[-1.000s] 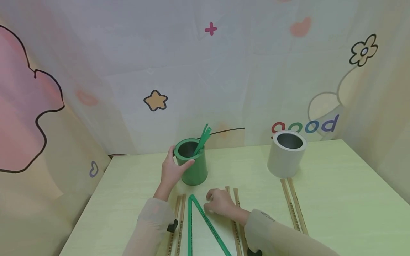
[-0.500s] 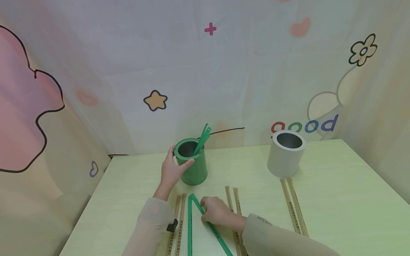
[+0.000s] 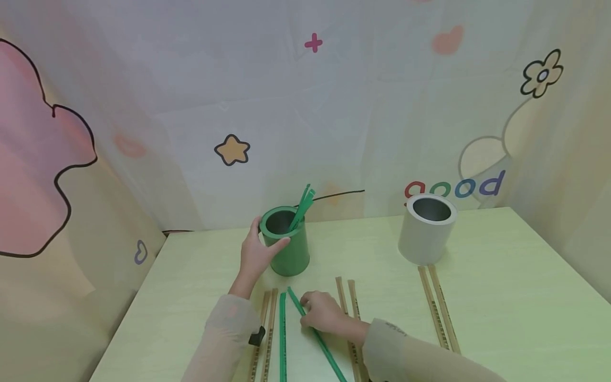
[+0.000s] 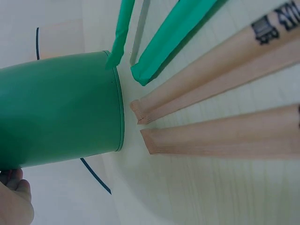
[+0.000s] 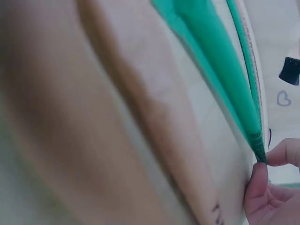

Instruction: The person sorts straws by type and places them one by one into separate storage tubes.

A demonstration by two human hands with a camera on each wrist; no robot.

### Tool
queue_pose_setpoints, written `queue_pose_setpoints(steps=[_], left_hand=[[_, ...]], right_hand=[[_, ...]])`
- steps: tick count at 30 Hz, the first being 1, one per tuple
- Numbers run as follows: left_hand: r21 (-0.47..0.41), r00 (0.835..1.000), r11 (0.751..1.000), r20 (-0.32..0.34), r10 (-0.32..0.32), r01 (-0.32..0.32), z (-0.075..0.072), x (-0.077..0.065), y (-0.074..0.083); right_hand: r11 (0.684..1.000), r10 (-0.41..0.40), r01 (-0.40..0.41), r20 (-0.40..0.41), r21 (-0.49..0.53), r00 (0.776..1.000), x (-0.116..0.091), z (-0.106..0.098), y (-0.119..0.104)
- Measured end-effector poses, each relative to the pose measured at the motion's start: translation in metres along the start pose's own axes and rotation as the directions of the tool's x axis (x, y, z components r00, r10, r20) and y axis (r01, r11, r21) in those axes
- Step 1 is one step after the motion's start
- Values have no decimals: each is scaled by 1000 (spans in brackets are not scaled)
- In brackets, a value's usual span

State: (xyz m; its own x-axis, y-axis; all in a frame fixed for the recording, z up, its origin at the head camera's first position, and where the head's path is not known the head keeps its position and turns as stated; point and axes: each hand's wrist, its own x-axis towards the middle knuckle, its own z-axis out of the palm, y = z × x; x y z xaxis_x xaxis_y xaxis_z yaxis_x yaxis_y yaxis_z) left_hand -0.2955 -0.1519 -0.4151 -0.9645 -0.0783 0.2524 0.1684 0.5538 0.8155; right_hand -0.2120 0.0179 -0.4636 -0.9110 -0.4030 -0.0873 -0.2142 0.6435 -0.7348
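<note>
My left hand (image 3: 253, 257) holds the upper left side of an upright green cylindrical container (image 3: 293, 257), thumb on the front of its rim. Several green sticks (image 3: 303, 208) lean out of its mouth to the right. My right hand (image 3: 325, 314) pinches a slim green wrapped stick (image 3: 329, 354) between thumb and finger, as the right wrist view also shows at the stick's narrow end (image 5: 258, 145). This stick lies slanted, its far end near a second green wrapped stick (image 3: 283, 339) on the table. In the left wrist view only part of the left hand (image 4: 16, 201) shows.
Two brown wrapped sticks with printing (image 3: 269, 329) lie left of the green ones. Another brown pair (image 3: 340, 291) is partly hidden beneath my right forearm. Farther right, a white cylindrical container (image 3: 424, 241) stands behind a third brown pair (image 3: 436, 307). A printed cloth (image 3: 267, 95) hangs behind the table.
My right hand has come down onto the slanted green stick and taken it in a pinch. The stick's far end has shifted slightly right, away from the other green stick. My left hand stays put.
</note>
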Motion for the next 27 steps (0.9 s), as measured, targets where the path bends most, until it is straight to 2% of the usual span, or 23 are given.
queue_pose_setpoints(steps=[5,12,17,27], left_hand=[[-6,1000,1000,-3,4,-4,0,-1,0],[-1,1000,1000,-11,2,-2,1,0,-2],[-2,1000,1000,-18,12,-12,1,0,-2],[11,1000,1000,-20,6,-6,2,1,-2]], right_hand=[[989,-16,16,0,145,1000,2,-5,5],[946,-18,13,13,323,1000,2,-19,1],[915,-32,23,14,402,999,-1,-31,-5],[870,-69,67,-14,489,998,-6,-61,-26]])
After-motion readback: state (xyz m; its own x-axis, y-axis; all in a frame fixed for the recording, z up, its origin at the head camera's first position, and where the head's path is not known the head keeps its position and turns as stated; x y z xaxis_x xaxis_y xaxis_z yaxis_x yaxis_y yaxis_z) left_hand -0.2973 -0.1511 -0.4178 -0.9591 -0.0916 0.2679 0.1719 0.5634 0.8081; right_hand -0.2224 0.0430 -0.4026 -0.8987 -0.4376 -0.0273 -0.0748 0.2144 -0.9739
